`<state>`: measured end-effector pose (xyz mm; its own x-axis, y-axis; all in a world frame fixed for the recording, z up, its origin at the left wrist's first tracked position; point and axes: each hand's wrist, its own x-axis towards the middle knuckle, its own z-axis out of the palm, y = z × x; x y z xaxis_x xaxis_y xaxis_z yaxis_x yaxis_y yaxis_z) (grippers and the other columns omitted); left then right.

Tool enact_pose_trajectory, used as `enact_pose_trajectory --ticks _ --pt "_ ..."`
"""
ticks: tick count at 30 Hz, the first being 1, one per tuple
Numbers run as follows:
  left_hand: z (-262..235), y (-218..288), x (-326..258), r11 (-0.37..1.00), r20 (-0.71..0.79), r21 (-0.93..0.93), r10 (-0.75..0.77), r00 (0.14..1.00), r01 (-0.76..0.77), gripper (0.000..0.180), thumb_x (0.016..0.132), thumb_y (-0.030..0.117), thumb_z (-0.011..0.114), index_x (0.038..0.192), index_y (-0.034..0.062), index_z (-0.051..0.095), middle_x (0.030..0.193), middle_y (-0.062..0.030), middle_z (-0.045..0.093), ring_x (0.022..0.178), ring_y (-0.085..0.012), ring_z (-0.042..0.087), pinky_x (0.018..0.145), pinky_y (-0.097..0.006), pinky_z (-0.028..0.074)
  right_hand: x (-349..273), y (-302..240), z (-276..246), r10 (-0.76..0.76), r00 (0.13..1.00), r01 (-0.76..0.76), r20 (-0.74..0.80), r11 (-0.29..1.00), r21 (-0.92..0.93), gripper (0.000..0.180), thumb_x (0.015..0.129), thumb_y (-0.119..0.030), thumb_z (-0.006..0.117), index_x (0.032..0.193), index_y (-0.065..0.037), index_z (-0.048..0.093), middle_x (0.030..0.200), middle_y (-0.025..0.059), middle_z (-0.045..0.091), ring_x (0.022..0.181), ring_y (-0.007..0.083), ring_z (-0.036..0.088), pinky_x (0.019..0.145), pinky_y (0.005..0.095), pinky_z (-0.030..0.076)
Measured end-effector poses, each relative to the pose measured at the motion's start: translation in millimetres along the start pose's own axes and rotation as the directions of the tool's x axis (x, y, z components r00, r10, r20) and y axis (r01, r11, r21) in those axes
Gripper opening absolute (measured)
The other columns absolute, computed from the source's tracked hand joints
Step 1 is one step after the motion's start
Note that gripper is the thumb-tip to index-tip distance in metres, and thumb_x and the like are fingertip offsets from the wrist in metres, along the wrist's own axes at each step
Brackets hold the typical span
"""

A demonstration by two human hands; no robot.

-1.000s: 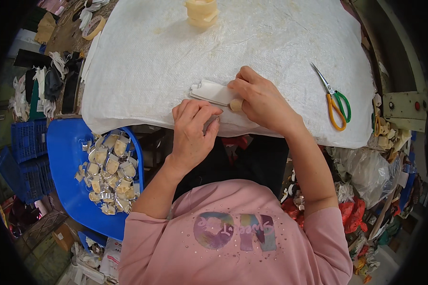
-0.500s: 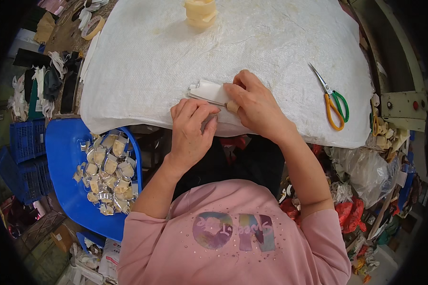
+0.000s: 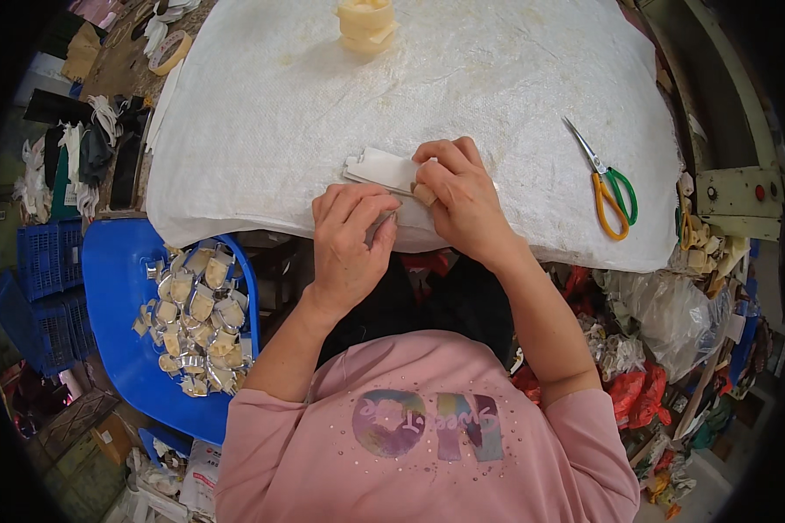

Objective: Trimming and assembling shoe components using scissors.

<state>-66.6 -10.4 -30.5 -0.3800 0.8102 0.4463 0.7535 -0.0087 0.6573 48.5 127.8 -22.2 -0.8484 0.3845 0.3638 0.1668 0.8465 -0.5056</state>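
Note:
A small stack of white strips (image 3: 382, 166) lies on the white woven sheet near the table's front edge. My right hand (image 3: 464, 196) bends its fingers over the right end of the stack and grips it there. A tan band (image 3: 424, 193) shows at those fingertips; whether it is wrapped round a finger cannot be made out. Just left of it, my left hand (image 3: 355, 235) is closed, thumb against the fingers, at the sheet's edge. A sliver of something greyish shows between them, mostly hidden.
Scissors (image 3: 610, 187) with orange and green handles lie at the right. Rolled cream tape (image 3: 366, 24) stands at the far side. On my left, a blue plastic chair (image 3: 118, 288) bears a heap of shiny metal pieces with cream pads (image 3: 202, 301). Plastic bags (image 3: 672, 314) crowd the right.
My right hand has shifted slightly, its fingers now curled more tightly over the end of the strips. My left hand has barely moved.

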Motion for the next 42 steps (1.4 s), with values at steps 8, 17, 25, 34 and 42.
enact_pose_trajectory --ticks 8,17,25,34,42 --pt "2 -2 -1 0.998 -0.028 -0.057 0.001 1.0 -0.002 0.023 0.068 -0.006 0.065 0.089 0.0034 0.063 0.097 -0.0098 0.06 0.089 -0.0253 0.057 0.075 -0.033 0.047 -1 -1 5 0.097 0.987 -0.075 -0.129 0.983 0.167 0.026 0.066 0.008 0.059 0.09 -0.002 0.058 0.096 0.0114 0.056 0.091 0.0316 0.051 0.078 0.0383 0.044" --pt "5 6 5 0.99 -0.042 -0.023 0.141 0.989 -0.142 0.032 0.065 -0.003 0.067 0.096 0.004 0.062 0.101 -0.0093 0.06 0.098 -0.0269 0.057 0.084 -0.038 0.043 -7 9 -7 0.058 0.997 -0.045 -0.054 0.977 0.208 0.032 0.067 0.011 0.055 0.096 -0.003 0.058 0.1 0.0129 0.057 0.094 0.0307 0.053 0.08 0.0348 0.045" --pt "4 7 17 0.98 0.152 0.133 0.124 0.981 -0.145 0.039 0.068 0.008 0.069 0.106 0.0058 0.059 0.1 -0.0102 0.059 0.1 -0.0273 0.055 0.092 -0.038 0.036 -34 26 -91 0.48 0.774 -0.095 -0.414 0.734 0.672 0.018 0.085 -0.005 0.065 0.101 0.0 0.057 0.093 0.0058 0.064 0.086 0.0115 0.06 0.078 0.026 0.048" --pt "-10 22 49 0.912 0.246 -0.41 0.128 0.961 -0.016 0.034 0.094 0.03 0.051 0.108 -0.0004 0.057 0.09 -0.0144 0.059 0.082 -0.0292 0.057 0.074 -0.037 0.046 23 -14 -74 0.077 0.992 -0.109 0.099 0.924 0.368 0.015 0.073 -0.003 0.069 0.085 -0.004 0.06 0.077 0.0056 0.06 0.077 0.0215 0.057 0.07 0.0328 0.042" --pt "-15 -39 55 0.542 0.14 -0.727 -0.484 0.864 0.422 0.034 0.1 0.025 0.037 0.105 -0.002 0.057 0.092 -0.0112 0.063 0.078 -0.0148 0.055 0.068 -0.03 0.043 106 25 -33 0.201 0.975 -0.173 -0.097 0.955 0.242 0.059 0.075 -0.01 0.074 0.129 -0.012 0.049 0.123 0.0112 0.048 0.103 0.0235 0.055 0.088 0.0346 0.047"
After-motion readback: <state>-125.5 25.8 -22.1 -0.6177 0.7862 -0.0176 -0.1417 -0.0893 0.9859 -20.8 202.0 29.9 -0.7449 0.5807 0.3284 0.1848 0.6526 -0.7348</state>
